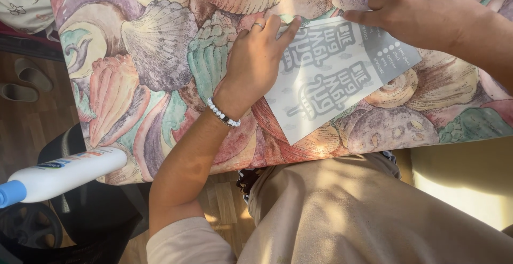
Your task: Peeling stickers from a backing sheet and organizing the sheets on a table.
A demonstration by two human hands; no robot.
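Your left hand (256, 63) and right hand (422, 10) press flat, fingers spread, on the grey sheet (336, 77) (printed side up) — uneven pressure could crease it.

Tablecloth (155, 55), shell-patterned, pastel, covering the table. White bottle (64, 174) with blue cap, lying at the lower left. Two slippers (26, 81) on the wooden floor (32, 130). Dark chair (101, 221) below.

Warm sunlight, pretty bright overall. Sunny patches fall across the near edge of the tabletop (160, 55) and the person's beige lap, with soft shadows between. The white bottle (64, 176) at near left looks slightly blurry. Floor stays dim.
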